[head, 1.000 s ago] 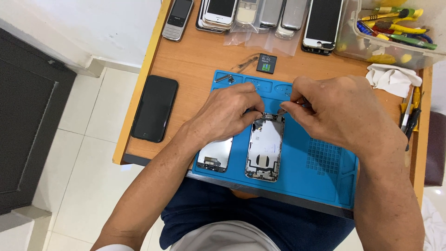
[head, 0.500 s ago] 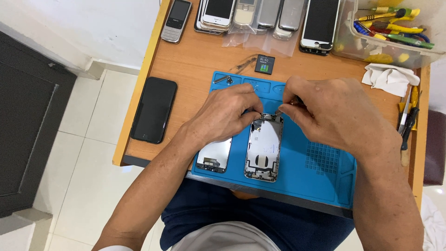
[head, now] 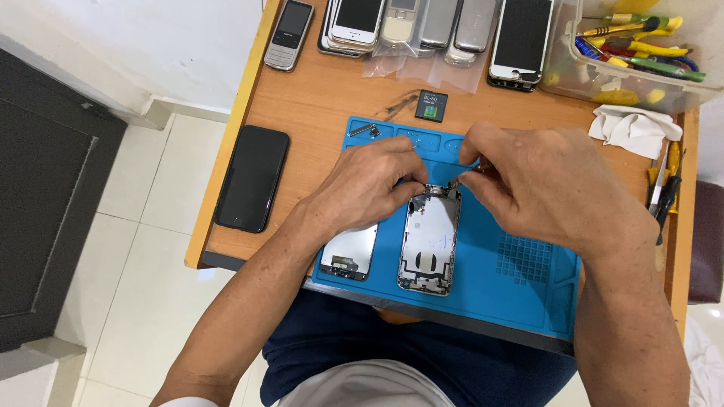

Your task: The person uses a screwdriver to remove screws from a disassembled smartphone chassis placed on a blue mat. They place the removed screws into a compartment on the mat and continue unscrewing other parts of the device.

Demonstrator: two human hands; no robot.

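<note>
Both hands, left hand (head: 369, 185) and right hand (head: 543, 185), were pinched together at the far end of the opened phone chassis (head: 430, 240), whose long axis ran toward the mat's (head: 520, 294) near edge.

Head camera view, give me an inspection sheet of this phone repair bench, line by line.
Surface: wooden table with blue mat.
Job's things: opened phone body; detached screen left of it.
Clutter: black phone, row of phones, small battery, tool bin, white cloth.
Hands: left hand and right hand at the body's top edge; grip hidden.
Cables: nothing seen.
Surroundings: white tiled floor, dark cabinet.
</note>
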